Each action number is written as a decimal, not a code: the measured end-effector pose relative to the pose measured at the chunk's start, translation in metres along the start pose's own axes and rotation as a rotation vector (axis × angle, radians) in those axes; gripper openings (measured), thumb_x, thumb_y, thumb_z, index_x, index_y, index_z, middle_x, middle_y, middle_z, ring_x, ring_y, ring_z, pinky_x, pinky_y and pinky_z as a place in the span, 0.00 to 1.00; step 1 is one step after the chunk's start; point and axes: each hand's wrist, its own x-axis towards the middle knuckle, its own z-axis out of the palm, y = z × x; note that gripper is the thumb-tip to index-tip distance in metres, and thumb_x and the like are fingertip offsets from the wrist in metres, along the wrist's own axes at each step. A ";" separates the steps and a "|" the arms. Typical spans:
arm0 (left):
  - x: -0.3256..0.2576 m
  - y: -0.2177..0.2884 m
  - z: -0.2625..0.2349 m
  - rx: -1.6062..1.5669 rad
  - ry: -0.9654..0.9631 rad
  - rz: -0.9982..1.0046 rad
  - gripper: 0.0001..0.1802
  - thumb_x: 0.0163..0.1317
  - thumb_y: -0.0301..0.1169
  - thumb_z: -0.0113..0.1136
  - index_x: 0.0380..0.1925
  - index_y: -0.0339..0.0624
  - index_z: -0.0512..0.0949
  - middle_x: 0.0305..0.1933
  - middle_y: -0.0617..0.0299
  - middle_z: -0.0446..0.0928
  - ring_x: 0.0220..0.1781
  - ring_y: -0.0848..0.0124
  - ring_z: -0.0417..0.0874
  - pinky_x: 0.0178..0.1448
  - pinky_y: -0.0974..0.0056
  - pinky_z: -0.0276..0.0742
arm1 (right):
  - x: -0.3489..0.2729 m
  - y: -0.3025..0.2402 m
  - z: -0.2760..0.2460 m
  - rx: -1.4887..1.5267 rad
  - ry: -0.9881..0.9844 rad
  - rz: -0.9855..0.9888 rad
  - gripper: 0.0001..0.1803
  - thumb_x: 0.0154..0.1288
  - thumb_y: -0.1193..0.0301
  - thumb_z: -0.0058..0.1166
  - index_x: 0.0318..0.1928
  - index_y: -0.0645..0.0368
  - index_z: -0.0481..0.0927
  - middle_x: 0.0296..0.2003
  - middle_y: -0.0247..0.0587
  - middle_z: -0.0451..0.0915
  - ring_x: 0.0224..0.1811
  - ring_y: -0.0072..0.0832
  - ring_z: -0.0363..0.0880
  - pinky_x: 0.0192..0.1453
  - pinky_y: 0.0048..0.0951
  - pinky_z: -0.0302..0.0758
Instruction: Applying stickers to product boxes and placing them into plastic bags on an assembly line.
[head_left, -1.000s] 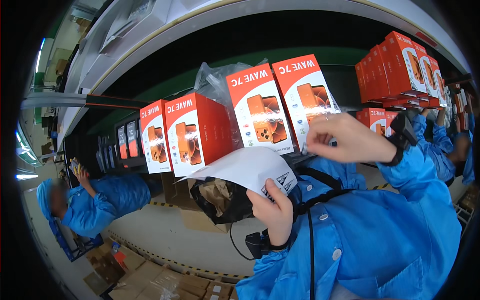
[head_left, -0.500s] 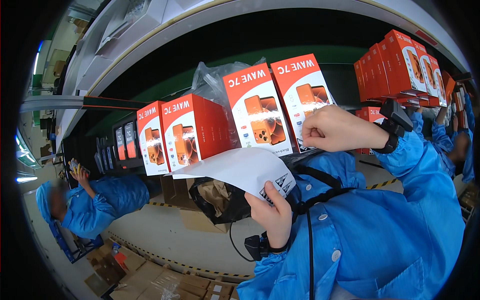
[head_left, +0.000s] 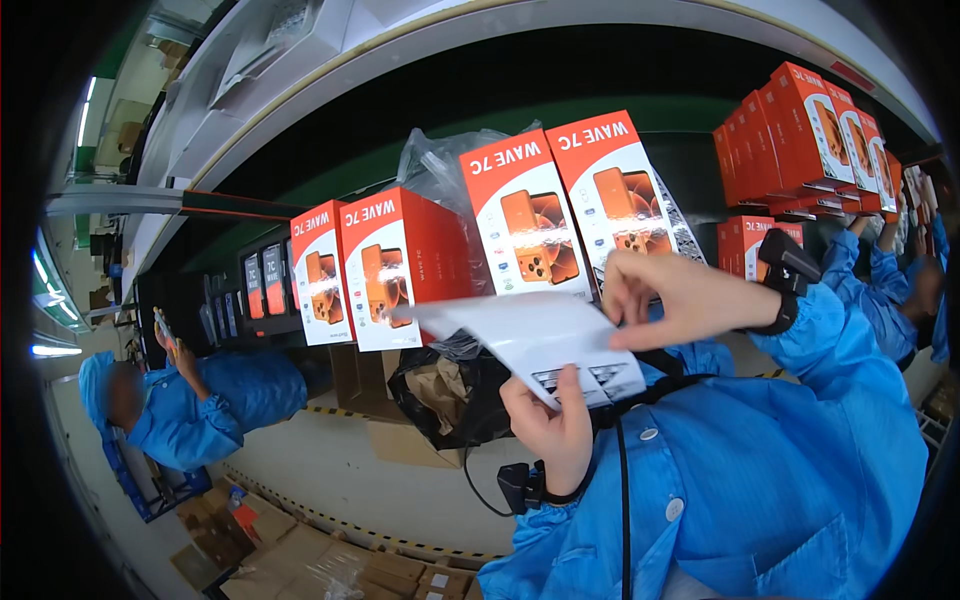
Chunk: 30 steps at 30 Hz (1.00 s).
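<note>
A white sheet of labels [head_left: 545, 330] with black-and-white print near its lower edge bends up in front of me. My left hand [head_left: 555, 425] grips that lower edge, thumb on top. Over the sheet's right edge is my right hand [head_left: 690, 295], fingers bent and thumb apart from them; the thumb tip overlaps the sheet. Just beyond stand two upright red-and-white phone boxes [head_left: 520, 215] with orange phones pictured on them. Left of these is another pair of phone boxes [head_left: 378, 270], partly behind the sheet's corner.
Clear plastic wrap [head_left: 435, 160] lies behind the boxes. More red boxes [head_left: 790, 130] are stacked at far right. Dark trays hold phones [head_left: 262, 280] at left. Below the bench are a black-lined carton [head_left: 430, 395] and co-workers' blue sleeves at both sides [head_left: 225, 400].
My right hand has come down from the front of the right box to the sheet's edge, its fingers spreading from a pinch. The sheet has tilted and shifted slightly right.
</note>
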 end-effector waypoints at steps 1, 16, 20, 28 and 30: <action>-0.003 0.000 -0.003 -0.054 -0.028 -0.005 0.13 0.63 0.22 0.55 0.45 0.33 0.65 0.42 0.55 0.74 0.40 0.74 0.77 0.48 0.70 0.74 | -0.001 0.002 0.007 0.108 -0.040 -0.064 0.18 0.59 0.72 0.63 0.33 0.55 0.62 0.31 0.31 0.71 0.33 0.17 0.72 0.39 0.21 0.73; 0.006 0.006 -0.034 -0.139 -0.115 0.135 0.08 0.59 0.19 0.57 0.39 0.27 0.75 0.39 0.54 0.76 0.36 0.74 0.76 0.39 0.73 0.71 | 0.000 -0.009 0.067 -0.217 0.330 -0.534 0.12 0.52 0.75 0.66 0.39 0.60 0.81 0.39 0.37 0.77 0.43 0.30 0.75 0.48 0.29 0.72; 0.005 0.003 -0.050 -0.043 -0.190 0.130 0.08 0.64 0.22 0.53 0.41 0.28 0.75 0.43 0.57 0.74 0.44 0.73 0.75 0.50 0.70 0.70 | 0.008 -0.005 0.079 -0.235 0.337 -0.555 0.13 0.52 0.74 0.66 0.40 0.60 0.81 0.37 0.38 0.80 0.41 0.32 0.77 0.45 0.30 0.74; 0.019 0.006 -0.065 0.123 -0.149 0.172 0.07 0.62 0.20 0.54 0.40 0.29 0.76 0.39 0.57 0.75 0.38 0.73 0.76 0.42 0.72 0.72 | 0.026 -0.015 0.093 -0.325 0.421 -0.564 0.11 0.53 0.75 0.65 0.38 0.61 0.80 0.36 0.40 0.81 0.40 0.34 0.81 0.44 0.30 0.76; 0.022 0.007 -0.067 0.193 -0.120 0.214 0.07 0.62 0.20 0.55 0.40 0.29 0.76 0.39 0.56 0.76 0.37 0.73 0.76 0.40 0.72 0.72 | 0.029 -0.018 0.095 -0.370 0.428 -0.583 0.10 0.53 0.75 0.65 0.37 0.61 0.80 0.36 0.41 0.82 0.40 0.34 0.81 0.44 0.29 0.76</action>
